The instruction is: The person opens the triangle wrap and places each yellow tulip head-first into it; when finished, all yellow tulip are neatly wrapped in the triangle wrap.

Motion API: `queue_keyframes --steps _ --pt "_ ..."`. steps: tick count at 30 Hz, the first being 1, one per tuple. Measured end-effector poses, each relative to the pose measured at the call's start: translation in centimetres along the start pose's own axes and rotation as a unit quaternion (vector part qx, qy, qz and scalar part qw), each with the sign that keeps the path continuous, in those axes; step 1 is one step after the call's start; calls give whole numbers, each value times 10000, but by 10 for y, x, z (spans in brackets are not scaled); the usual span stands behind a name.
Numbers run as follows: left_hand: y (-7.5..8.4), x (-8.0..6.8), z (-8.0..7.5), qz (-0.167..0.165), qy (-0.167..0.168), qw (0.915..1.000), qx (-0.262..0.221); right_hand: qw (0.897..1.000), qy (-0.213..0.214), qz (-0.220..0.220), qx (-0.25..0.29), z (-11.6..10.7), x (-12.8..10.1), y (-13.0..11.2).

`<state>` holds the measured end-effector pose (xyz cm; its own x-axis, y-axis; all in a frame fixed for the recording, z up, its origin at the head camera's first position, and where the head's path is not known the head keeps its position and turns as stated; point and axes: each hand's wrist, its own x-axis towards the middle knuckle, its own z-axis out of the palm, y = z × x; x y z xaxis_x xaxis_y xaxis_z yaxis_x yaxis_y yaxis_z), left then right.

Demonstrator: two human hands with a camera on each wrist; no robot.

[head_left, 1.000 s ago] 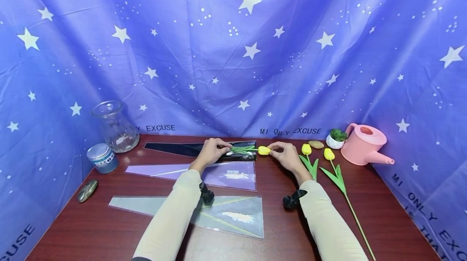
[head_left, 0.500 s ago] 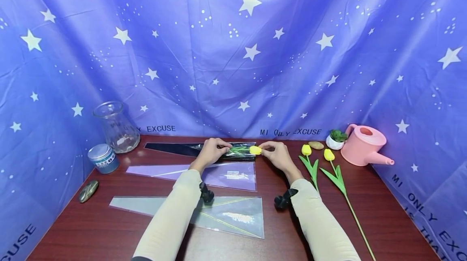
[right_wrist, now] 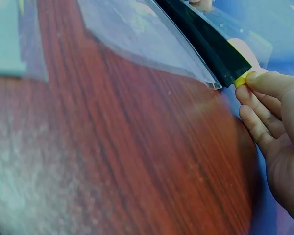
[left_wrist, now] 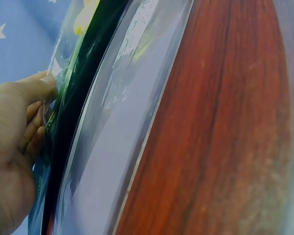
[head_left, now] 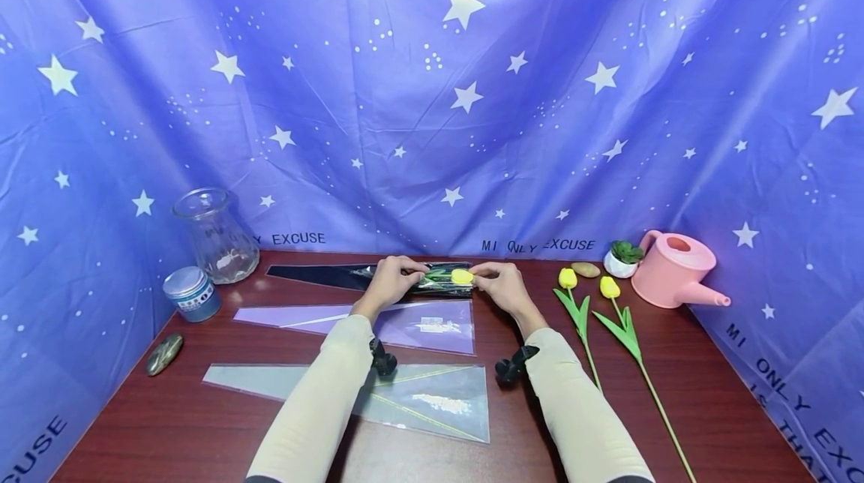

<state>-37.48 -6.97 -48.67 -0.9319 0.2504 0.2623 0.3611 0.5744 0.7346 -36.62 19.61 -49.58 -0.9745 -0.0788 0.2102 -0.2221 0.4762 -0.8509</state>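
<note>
I am watching the left hand (head_left: 388, 282) gripping the open edge of the long black cellophane flower sleeve (head_left: 337, 275), which is lying along the far side of the dark red wooden table (head_left: 709, 393); the fingers are curling over the film, thumb on top. My right hand (head_left: 498, 286) is pinching the yellow artificial tulip (head_left: 462, 276) by its bloom, fingertips (right_wrist: 264, 83) closing on the yellow head right at the sleeve's mouth. The bloom is sitting between the two hands, just left of the right fingers, its green leaves already lying inside the black sleeve. Nearer me I am seeing a lilac cellophane sleeve (head_left: 405, 322) and a clear cellophane sleeve (head_left: 418, 393) lying flat. Two more yellow tulips (head_left: 609, 286) are lying to the right, near a pink plastic watering can (head_left: 675, 265). A clear glass vase (head_left: 214, 237) is standing at far left.
</note>
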Motion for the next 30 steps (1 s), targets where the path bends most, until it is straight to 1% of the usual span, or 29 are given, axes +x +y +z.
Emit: queue_keyframes --steps 5,8,12,17,21,24,30 --pt "2 3 2 90 70 9999 -6 9995 -57 20 300 2 2 -2" --pt "3 4 3 78 53 9999 -37 9989 -122 20 458 2 3 -1" --pt "4 3 4 36 22 10000 -74 9983 -263 65 522 0 6 1" --pt "4 4 5 74 60 9999 -74 9980 -339 136 519 0 10 1" --pt "2 4 7 -18 68 9999 -98 9976 -327 248 555 0 11 1" --pt "0 6 7 -64 88 9999 -20 9973 -283 278 622 -2 10 2" --pt "-3 10 4 -142 250 9995 144 9979 -137 339 528 -12 1 0"
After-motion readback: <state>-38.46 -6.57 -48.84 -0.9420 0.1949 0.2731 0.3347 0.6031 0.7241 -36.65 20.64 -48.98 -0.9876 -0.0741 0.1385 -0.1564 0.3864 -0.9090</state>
